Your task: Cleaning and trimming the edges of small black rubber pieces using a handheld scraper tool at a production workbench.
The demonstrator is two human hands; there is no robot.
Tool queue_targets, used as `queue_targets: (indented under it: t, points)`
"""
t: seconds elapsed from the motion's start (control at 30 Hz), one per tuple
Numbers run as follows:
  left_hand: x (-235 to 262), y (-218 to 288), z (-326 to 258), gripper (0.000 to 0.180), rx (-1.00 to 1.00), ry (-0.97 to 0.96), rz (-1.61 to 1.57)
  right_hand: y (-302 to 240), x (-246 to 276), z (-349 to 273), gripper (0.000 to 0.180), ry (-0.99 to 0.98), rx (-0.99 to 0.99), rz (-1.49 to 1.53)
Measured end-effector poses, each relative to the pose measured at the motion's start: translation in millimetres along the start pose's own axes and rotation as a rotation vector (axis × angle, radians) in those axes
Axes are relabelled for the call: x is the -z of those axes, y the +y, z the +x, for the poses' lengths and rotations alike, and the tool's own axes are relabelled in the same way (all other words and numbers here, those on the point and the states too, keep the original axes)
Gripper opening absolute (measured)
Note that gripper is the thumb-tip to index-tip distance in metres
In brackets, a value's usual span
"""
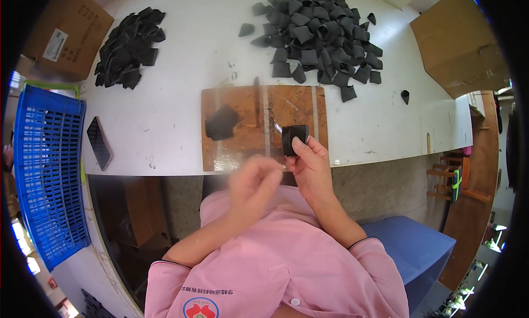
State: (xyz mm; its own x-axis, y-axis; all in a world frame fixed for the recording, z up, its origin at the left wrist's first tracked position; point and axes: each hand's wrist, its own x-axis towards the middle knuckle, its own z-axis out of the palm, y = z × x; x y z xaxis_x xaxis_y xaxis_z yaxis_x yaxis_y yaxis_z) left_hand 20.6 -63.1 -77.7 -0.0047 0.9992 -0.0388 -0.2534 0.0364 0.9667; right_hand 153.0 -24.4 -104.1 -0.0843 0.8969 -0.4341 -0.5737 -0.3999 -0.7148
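Currently pinching black piece [293,140] with right hand [312,166], over wooden board [231,97].
Held right of and beyond curled left hand [254,187] (blurred; cannot tell grip), lengthwise away from torso [264,246].

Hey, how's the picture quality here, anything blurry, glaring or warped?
In the head view, the left hand is blurred, while the right hand and the black piece it holds look sharper; in the same view, glare whitens the near left corner of the board; also in the head view, the fisheye bends the edges of the table and leaves the corners black.
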Motion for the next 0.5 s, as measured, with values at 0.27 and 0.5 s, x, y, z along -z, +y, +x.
queue_targets:
  t: [0.27, 0.5]
  points:
    - [-59.4, -5.9, -6.7, 0.036, -0.559, -0.498, 0.601, -20.4, 8.5, 41.7, 0.008, 0.104, 0.094, 0.120]
    - [-71.5, -18.6, -5.5, 0.039, -0.752, -0.570, 0.812, -35.2, 15.7, 53.3, 0.011, 0.025, -0.044, 0.456]
